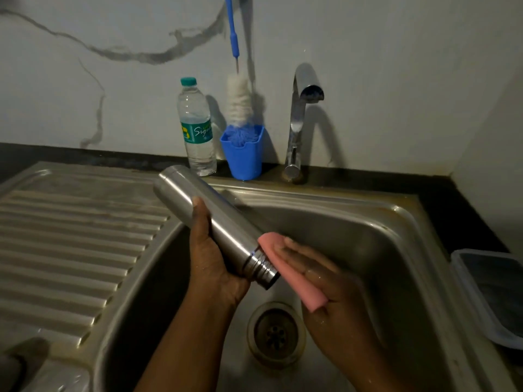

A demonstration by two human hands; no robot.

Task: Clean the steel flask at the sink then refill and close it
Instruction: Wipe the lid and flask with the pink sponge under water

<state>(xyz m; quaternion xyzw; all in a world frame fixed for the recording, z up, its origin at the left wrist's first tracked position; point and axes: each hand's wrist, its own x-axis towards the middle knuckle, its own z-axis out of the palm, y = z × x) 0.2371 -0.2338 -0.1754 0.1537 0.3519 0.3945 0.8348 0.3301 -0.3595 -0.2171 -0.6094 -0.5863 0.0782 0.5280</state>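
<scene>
We grip the steel flask (215, 222) in our left hand (215, 258), tilted mouth-down over the sink (353, 222) so it drains, while our right hand (325, 281), fingers flat, presses a pink cloth (285, 273) to its neck.

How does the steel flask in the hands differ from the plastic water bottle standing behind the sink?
The steel flask is opaque metal; the plastic water bottle is clear with a green label. The flask is tilted and held over the sink; the bottle stands upright. The flask's threaded mouth is uncapped; the bottle wears a teal cap. Both are slim cylinders.
</scene>
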